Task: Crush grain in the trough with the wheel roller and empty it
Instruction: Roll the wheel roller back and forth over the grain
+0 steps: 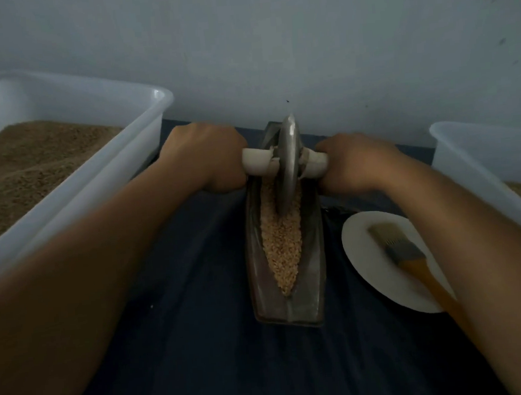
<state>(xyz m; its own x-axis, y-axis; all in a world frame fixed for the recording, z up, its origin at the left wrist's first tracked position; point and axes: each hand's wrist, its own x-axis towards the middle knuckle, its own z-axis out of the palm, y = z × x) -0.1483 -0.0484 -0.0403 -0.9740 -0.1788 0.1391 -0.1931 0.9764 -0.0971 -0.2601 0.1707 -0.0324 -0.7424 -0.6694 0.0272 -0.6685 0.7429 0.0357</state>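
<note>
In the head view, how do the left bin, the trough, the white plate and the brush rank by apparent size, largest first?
1. left bin
2. trough
3. white plate, partly hidden by the right arm
4. brush, handle partly hidden, so unsure

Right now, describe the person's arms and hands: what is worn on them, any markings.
Both forearms are bare to the picture's lower edge: no sleeves show. The left hand and right hand wear no gloves, and no watch or bracelet shows at either wrist. The picture is too dim and blurred to tell rings or small marks.
</note>
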